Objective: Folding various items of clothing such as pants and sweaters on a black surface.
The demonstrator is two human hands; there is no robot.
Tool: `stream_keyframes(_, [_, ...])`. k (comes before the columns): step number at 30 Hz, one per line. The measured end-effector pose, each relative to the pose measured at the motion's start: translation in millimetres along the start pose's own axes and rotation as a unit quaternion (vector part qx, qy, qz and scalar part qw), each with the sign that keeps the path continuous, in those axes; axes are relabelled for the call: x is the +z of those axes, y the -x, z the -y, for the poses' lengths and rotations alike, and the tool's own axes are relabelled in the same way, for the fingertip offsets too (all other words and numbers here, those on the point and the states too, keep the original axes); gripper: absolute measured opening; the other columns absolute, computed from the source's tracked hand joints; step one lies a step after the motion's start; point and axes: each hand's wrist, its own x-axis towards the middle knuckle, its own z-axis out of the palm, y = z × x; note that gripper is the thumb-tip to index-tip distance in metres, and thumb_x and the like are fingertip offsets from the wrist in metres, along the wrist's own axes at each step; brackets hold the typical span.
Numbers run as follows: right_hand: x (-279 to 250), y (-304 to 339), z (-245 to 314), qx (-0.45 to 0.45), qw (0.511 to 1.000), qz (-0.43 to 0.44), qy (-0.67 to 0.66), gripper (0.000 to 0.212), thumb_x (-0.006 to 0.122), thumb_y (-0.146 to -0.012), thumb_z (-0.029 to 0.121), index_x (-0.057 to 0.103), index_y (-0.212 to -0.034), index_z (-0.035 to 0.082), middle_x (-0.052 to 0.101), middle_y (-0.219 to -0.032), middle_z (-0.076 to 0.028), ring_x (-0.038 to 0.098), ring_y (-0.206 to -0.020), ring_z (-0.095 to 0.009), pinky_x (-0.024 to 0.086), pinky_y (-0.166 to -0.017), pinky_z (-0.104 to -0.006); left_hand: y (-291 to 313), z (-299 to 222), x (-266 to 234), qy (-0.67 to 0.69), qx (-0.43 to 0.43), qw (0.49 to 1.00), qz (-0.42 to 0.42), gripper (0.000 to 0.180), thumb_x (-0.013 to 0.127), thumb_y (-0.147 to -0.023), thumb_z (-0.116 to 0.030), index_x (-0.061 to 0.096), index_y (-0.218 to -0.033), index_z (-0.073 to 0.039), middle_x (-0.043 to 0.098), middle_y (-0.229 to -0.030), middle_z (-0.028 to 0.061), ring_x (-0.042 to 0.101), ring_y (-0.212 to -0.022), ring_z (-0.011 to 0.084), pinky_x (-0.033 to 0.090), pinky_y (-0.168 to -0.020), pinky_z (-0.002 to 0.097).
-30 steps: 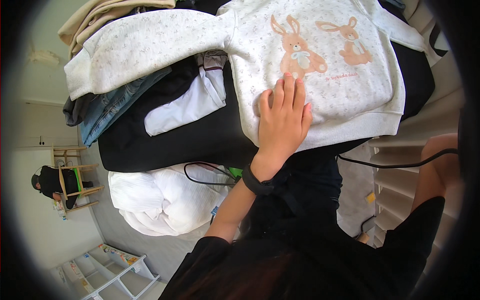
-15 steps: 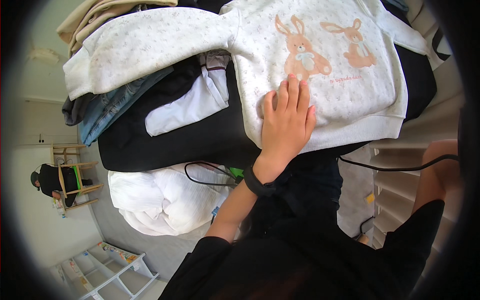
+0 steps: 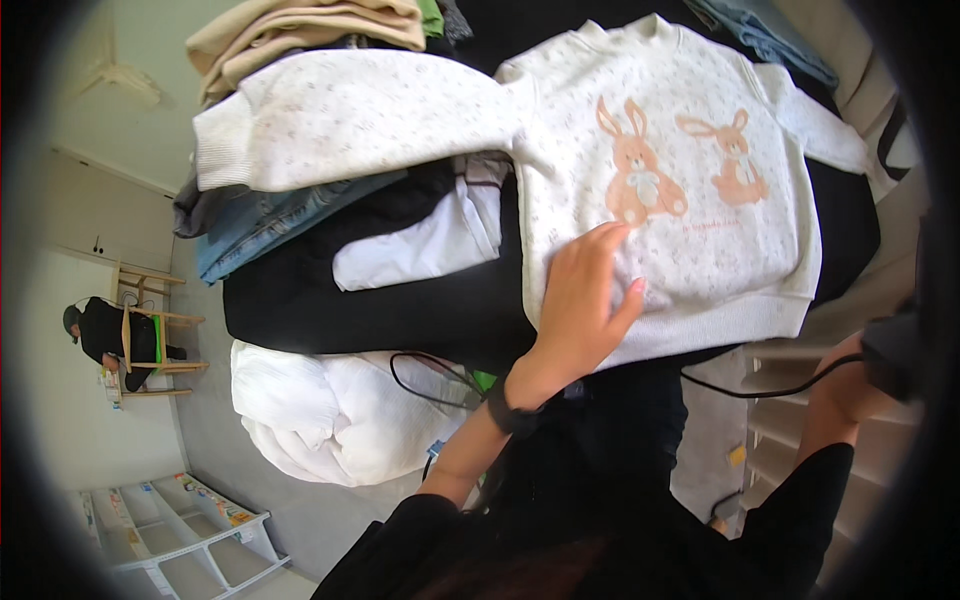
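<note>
A white child's sweatshirt [image 3: 690,270] with two tan rabbits on its front lies spread on a black-covered board [image 3: 400,320]. Its left-hand sleeve stretches out over other clothes. My left hand [image 3: 585,290], a dark band at its wrist, rests on the lower left of the front, open, thumb apart from the slightly bent fingers. At the right rim my right forearm [image 3: 850,400] rises; the hand itself is hidden at the dark edge. Close to that forearm is a dark device [image 3: 893,355] with a black cable [image 3: 760,394]; whether I hold it cannot be seen.
Blue jeans [image 3: 290,220], a white cloth piece [image 3: 420,235] and folded beige clothes [image 3: 300,40] lie at the left. More denim [image 3: 775,45] sits far right. Below is a white bundle [image 3: 330,420]. A person [image 3: 105,335] is by a wooden chair; a white shelf [image 3: 190,530] stands lower left.
The view has shifted, bringing the sweatshirt's neckline into sight. My left hand's fingers have drawn together from a flat spread. The dark device by my right forearm has come into view.
</note>
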Motion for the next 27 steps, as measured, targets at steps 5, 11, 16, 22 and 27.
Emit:
stream_keyframes(5, [-12.3,-60.1,-61.8,0.072,0.994,-0.069,-0.038,0.025,0.054,-0.076,0.02,0.059,-0.094,0.003,0.061,-0.086,-0.006,0.056,-0.078,-0.014,0.044,-0.07,-0.0265,-15.1,20.7,-71.5,0.18,-0.057,0.921,-0.341,0.04,0.049,-0.081,-0.009,0.033,-0.116,0.001,0.036,-0.115,0.0119,0.042,-0.099,0.0171,0.033,-0.087,0.0296])
stream_keyframes(11, [74.1,-82.5,-168.6,0.152,0.979,0.019,0.135,0.022,0.05,-0.074,0.019,0.059,-0.088,0.004,0.059,-0.085,-0.015,0.056,-0.079,-0.032,0.044,-0.071,-0.0369,-60.4,55.3,-141.2,0.126,-0.131,0.846,-0.501,0.035,0.049,-0.084,-0.012,0.028,-0.108,0.003,0.041,-0.105,0.017,0.044,-0.094,0.0191,0.036,-0.083,0.03])
stream_keyframes(16, [93.5,-66.2,-192.3,0.174,0.962,0.125,0.168,0.024,0.044,-0.074,0.018,0.06,-0.086,0.004,0.059,-0.085,-0.018,0.055,-0.081,-0.034,0.042,-0.073,-0.0383,-76.9,43.9,-138.9,0.071,0.026,0.847,-0.527,0.039,0.054,-0.08,-0.006,0.023,-0.104,-0.001,0.046,-0.102,0.0177,0.049,-0.088,0.0179,0.042,-0.072,0.0258])
stream_keyframes(22, [52.6,-37.5,-189.6,0.209,0.954,-0.018,-0.212,0.031,0.045,-0.081,0.023,0.051,-0.104,0.002,0.055,-0.101,-0.009,0.054,-0.09,-0.021,0.043,-0.076,-0.0331,-131.9,-0.9,-77.9,-0.146,0.223,0.869,-0.416,0.029,0.053,-0.077,-0.002,0.045,-0.104,-0.003,0.053,-0.096,0.0123,0.053,-0.078,0.0255,0.043,-0.068,0.0329])
stream_keyframes(27, [-14.9,-3.9,-179.0,0.241,0.748,-0.427,-0.448,0.03,0.037,-0.087,0.027,0.046,-0.109,0.007,0.05,-0.11,-0.01,0.047,-0.103,-0.022,0.037,-0.089,-0.0363,-137.4,-2.8,-26.4,-0.065,0.346,0.935,0.035,0.035,0.054,-0.079,-0.017,0.048,-0.112,-0.008,0.051,-0.112,0.0105,0.045,-0.105,0.0274,0.035,-0.089,0.0365])
